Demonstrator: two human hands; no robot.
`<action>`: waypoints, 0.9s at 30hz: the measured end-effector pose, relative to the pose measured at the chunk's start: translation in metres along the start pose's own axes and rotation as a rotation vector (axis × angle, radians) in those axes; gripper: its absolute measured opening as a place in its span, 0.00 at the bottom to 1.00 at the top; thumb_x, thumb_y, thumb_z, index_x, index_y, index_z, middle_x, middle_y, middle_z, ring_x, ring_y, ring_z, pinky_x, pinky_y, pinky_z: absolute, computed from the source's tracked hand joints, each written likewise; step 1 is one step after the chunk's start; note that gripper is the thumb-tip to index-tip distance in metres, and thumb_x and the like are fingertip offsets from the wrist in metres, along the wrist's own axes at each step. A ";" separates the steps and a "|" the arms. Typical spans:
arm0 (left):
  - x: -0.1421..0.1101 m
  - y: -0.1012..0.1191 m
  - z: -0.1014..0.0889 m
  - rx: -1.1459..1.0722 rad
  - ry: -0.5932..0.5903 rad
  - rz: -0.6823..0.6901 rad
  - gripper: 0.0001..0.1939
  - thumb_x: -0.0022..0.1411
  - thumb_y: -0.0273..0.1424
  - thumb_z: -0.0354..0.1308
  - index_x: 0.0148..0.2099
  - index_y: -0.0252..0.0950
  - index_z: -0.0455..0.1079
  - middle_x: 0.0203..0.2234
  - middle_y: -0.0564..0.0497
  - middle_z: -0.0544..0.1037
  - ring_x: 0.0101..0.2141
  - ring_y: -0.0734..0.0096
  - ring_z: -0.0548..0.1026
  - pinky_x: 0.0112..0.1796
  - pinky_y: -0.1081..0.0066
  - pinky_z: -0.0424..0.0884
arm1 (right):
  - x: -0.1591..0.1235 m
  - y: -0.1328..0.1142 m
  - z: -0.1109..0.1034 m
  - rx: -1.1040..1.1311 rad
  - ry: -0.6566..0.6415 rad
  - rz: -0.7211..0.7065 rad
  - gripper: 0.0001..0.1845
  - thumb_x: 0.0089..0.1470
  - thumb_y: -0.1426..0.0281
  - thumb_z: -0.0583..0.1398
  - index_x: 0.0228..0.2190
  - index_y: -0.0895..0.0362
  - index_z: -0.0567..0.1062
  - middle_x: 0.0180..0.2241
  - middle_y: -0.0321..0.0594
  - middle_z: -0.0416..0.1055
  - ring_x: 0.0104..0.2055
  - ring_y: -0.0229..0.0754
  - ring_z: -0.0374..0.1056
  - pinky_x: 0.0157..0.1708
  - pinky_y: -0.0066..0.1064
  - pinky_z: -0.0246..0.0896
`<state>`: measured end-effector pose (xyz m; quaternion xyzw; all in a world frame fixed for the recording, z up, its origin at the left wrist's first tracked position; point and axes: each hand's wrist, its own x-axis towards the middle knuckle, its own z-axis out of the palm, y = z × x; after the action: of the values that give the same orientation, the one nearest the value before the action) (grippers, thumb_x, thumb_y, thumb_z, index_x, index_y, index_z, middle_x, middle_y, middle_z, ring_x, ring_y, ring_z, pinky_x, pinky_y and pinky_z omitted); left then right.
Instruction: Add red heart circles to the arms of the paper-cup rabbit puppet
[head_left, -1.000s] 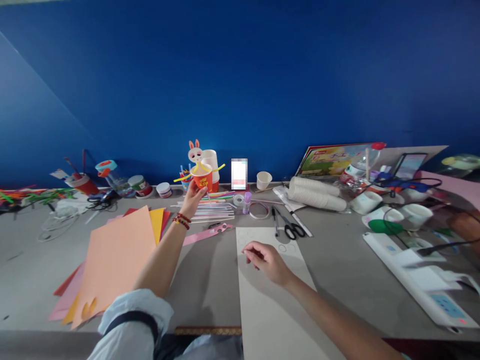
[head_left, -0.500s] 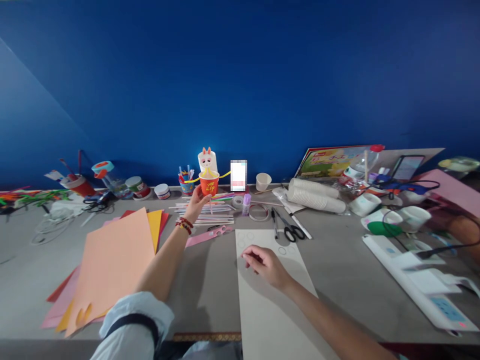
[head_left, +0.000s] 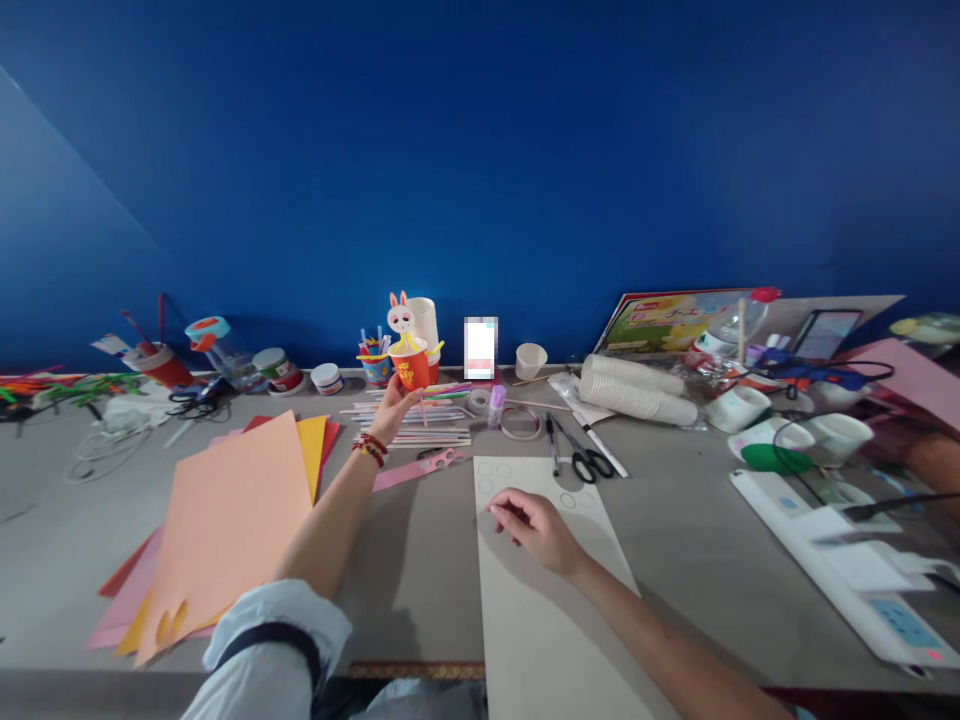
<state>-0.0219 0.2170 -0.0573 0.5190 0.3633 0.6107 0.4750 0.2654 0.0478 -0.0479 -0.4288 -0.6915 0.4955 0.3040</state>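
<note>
My left hand [head_left: 391, 405] is stretched far forward and is closed on a red paper cup [head_left: 411, 368] with a paper bunny head and yellow pipe-cleaner arms. It holds the cup up above a row of coloured straws [head_left: 420, 420]. My right hand [head_left: 534, 525] rests on a long white sheet of paper [head_left: 536, 610] with faint circles drawn on it. Its fingers are curled loosely, and I cannot make out anything in them.
Orange, yellow and red paper sheets [head_left: 225, 525] lie at the left. Black scissors [head_left: 589, 462], a pen, tape rolls and a glue bottle sit behind the white sheet. A lying stack of white cups [head_left: 637, 395] and a power strip [head_left: 847, 560] are at the right.
The bunny cup in my left hand has turned and shifted slightly left. My right hand has stayed on the white sheet.
</note>
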 end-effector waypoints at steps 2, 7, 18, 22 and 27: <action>0.000 0.000 0.003 0.010 0.011 0.009 0.33 0.57 0.38 0.66 0.61 0.42 0.61 0.51 0.44 0.76 0.49 0.59 0.76 0.48 0.59 0.74 | 0.001 0.000 0.000 0.000 -0.002 0.004 0.14 0.62 0.59 0.56 0.34 0.56 0.75 0.26 0.35 0.71 0.23 0.35 0.63 0.25 0.26 0.59; 0.004 0.003 0.005 0.040 0.067 0.054 0.32 0.55 0.38 0.68 0.60 0.41 0.63 0.50 0.44 0.77 0.48 0.59 0.76 0.48 0.60 0.73 | 0.001 0.000 0.000 0.002 -0.002 0.012 0.14 0.62 0.59 0.56 0.34 0.56 0.74 0.25 0.35 0.71 0.23 0.36 0.63 0.25 0.26 0.59; 0.017 0.035 -0.056 0.148 0.255 0.066 0.30 0.52 0.37 0.70 0.55 0.39 0.67 0.48 0.45 0.77 0.48 0.59 0.76 0.48 0.61 0.73 | 0.000 -0.001 0.000 0.009 0.015 0.003 0.16 0.62 0.57 0.56 0.33 0.56 0.74 0.25 0.34 0.70 0.23 0.35 0.61 0.24 0.25 0.56; 0.015 0.029 -0.062 0.182 0.237 0.031 0.31 0.51 0.38 0.70 0.56 0.39 0.67 0.47 0.44 0.78 0.47 0.58 0.76 0.48 0.60 0.72 | 0.000 0.001 0.001 0.017 0.018 0.013 0.17 0.62 0.56 0.56 0.33 0.56 0.74 0.25 0.35 0.70 0.23 0.35 0.61 0.24 0.25 0.56; 0.009 0.018 -0.065 0.219 0.219 -0.018 0.31 0.50 0.38 0.70 0.55 0.38 0.67 0.45 0.44 0.79 0.46 0.59 0.77 0.45 0.62 0.73 | 0.000 0.004 0.001 0.027 0.030 0.024 0.18 0.61 0.54 0.57 0.32 0.56 0.75 0.25 0.35 0.70 0.22 0.36 0.61 0.23 0.25 0.57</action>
<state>-0.0892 0.2234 -0.0505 0.4947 0.4818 0.6163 0.3785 0.2658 0.0484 -0.0521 -0.4404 -0.6751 0.5018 0.3139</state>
